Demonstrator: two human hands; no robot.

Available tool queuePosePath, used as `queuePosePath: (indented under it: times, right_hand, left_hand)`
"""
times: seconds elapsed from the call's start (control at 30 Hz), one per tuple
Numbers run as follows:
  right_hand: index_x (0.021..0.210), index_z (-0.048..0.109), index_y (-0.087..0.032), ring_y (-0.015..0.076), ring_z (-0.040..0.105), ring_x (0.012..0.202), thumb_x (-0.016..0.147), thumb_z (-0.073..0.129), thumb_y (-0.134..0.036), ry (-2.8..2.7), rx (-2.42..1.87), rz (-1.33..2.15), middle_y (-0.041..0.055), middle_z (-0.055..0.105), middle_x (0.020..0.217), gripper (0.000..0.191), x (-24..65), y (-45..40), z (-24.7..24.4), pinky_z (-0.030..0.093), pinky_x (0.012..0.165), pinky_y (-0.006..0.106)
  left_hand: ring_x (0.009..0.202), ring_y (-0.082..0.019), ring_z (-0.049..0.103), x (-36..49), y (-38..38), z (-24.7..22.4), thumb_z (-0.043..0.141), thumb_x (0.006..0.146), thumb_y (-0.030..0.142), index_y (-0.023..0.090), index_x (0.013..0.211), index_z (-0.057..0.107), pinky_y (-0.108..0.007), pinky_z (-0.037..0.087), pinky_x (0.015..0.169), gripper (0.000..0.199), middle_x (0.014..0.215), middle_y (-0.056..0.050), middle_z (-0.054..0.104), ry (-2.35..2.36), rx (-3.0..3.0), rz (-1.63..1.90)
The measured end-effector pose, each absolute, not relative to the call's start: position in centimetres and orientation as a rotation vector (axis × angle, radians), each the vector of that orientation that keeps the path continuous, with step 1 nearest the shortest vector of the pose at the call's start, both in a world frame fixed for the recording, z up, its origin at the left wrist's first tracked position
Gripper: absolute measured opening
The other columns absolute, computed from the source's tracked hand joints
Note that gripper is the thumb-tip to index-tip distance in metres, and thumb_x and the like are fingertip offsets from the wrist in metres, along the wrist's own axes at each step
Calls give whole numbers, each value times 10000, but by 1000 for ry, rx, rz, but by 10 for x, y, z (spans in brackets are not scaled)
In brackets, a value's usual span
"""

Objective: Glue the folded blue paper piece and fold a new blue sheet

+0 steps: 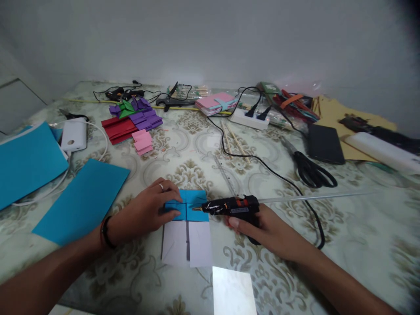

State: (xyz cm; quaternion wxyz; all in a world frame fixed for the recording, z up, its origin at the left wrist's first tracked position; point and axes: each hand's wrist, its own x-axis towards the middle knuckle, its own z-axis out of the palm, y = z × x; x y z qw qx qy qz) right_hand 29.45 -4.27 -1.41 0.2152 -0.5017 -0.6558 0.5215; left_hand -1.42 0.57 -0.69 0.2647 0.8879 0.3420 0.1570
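Note:
A folded paper piece point(198, 213) lies on the patterned tablecloth in front of me, blue in its upper half. Its lower half point(201, 245) shows white, with a slit down the middle. The thumb and fingers of my left hand point(152, 203) are bent onto the left of the blue part, holding it. My right hand point(259, 229) is closed around the handle of a black hot glue gun point(234, 205). The gun's brass tip points left, over the right blue flap. From its rear sticks out a long clear glue stick point(315, 197).
Blue sheets point(83, 199) and a white power bank point(74, 134) lie left. Folded red, purple and pink papers point(142, 142) sit behind. Black scissors point(310, 168), a black phone point(326, 143) and a power strip point(251, 118) are right. A black cord point(262, 162) crosses the cloth.

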Motion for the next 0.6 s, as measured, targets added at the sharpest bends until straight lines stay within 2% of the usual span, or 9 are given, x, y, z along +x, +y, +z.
queuePosePath:
  times: [0.13, 0.27, 0.6]
  right_hand:
    - [884, 679, -160, 161, 549, 705, 963, 593, -544, -1822, -1393, 1427, 27, 617, 776, 402, 296, -43, -16, 443, 602, 250]
    - [904, 680, -162, 160, 514, 681, 947, 599, -570, -1813, -1430, 1438, 17, 577, 745, 419, 297, -44, -18, 399, 570, 247]
    - [937, 709, -165, 157, 518, 693, 957, 600, -548, -1821, -1404, 1449, 14, 586, 766, 399, 297, -44, -20, 417, 590, 247]
  left_hand:
    - [1175, -287, 592, -14, 4, -8, 693, 925, 151, 186, 1078, 688, -459, 522, 1017, 157, 1218, -107, 643, 930, 2396, 438]
    - [1237, -287, 568, -15, 3, -10, 709, 914, 152, 189, 1148, 671, -463, 515, 1063, 240, 1272, -117, 604, 985, 2398, 448]
    - [1272, -285, 560, -16, 5, -14, 704, 926, 181, 192, 1200, 654, -470, 505, 1097, 278, 1306, -119, 599, 1015, 2392, 458]
